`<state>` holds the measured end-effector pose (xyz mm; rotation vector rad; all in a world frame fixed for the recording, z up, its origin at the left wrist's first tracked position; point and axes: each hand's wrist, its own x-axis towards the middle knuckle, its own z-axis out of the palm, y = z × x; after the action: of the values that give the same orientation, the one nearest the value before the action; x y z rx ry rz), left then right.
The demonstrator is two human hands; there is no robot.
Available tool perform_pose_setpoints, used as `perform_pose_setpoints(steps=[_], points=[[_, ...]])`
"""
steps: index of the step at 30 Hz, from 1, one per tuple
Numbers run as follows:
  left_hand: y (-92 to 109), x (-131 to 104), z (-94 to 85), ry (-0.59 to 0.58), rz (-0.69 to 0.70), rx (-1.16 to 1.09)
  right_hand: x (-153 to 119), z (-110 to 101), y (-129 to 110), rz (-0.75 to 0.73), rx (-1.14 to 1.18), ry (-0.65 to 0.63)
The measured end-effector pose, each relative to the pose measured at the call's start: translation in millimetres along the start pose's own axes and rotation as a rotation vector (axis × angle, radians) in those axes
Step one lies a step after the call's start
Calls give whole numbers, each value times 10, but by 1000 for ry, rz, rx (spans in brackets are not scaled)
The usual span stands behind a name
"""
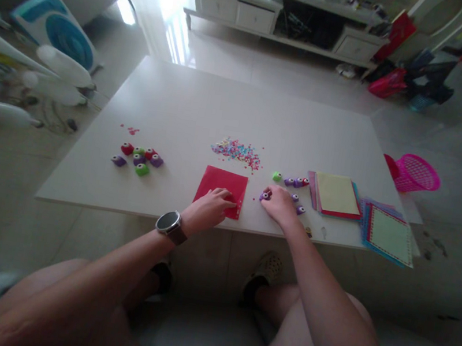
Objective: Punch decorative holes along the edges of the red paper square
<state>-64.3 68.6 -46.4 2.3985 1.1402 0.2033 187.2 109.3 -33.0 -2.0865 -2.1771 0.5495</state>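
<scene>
A red sheet of paper (221, 178) lies near the front edge of the white table, with small punched holes along its right side. My left hand (213, 205) rests on it, fingers stretched out; a watch is on that wrist. To the right of the sheet, my right hand (279, 204) closes its fingers on a small purple craft punch (265, 196). Around that hand stand several more punches: a green one (276, 176) and purple and red ones (298, 182) behind it, others partly hidden beside it. A pile of coloured paper confetti (238, 152) lies beyond the sheet.
Several punches (139, 158) are grouped at the left, with pink paper bits (132, 131) behind. Stacked coloured paper (338, 196) and patterned sheets (391, 234) lie at the right, the latter over the edge. A pink basket (418, 174) stands beyond the table (181, 101).
</scene>
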Motion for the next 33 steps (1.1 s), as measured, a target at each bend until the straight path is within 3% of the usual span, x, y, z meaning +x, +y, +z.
perform_pose_setpoints(steps=[3,11,18,27,33], points=[[19,-2,-4,-9,-10,11,-20,-23,-46,-77,24,16],[19,4,-11,-13,-10,12,-62,8,-163,-126,73,-101],[39,2,-22,-20,-19,14,-41,45,-121,-159,80,37],[38,-1,-9,-21,-27,7,-54,72,-180,-145,116,-73],[42,-3,-20,-22,-23,26,-59,146,-156,-194,54,-5]])
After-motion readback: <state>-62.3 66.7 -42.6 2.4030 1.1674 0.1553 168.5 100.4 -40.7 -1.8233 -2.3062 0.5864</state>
